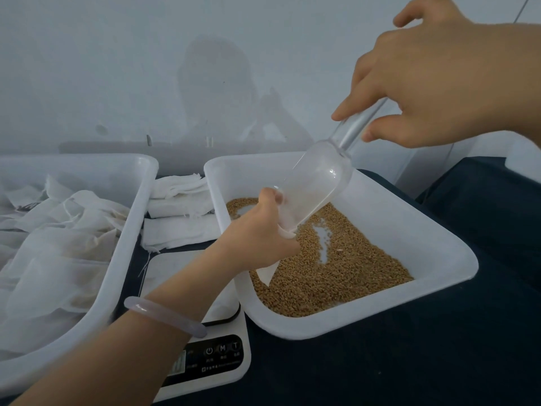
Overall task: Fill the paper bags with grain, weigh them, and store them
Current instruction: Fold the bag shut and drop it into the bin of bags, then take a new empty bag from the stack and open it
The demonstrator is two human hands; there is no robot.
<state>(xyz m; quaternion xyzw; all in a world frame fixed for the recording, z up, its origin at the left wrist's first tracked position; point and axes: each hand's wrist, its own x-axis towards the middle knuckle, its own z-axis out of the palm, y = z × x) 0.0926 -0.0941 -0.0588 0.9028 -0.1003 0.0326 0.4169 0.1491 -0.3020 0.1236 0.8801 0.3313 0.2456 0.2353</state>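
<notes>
Left hand point(257, 238) round thin white bag point(268, 273)

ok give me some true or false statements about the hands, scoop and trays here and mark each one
1. The right hand grips the clear scoop by its handle. True.
2. The scoop lies flat in the grain. False: it is held up in the air, tilted mouth down toward the bag.
3. The left hand holds the bag over the grain tray. True.
4. The grain tray is heaped to its rim. False: the grain is a shallow layer with bare patches of floor.
5. A bag sits on the scale. False: none shows on the part of its platform in view.
</notes>
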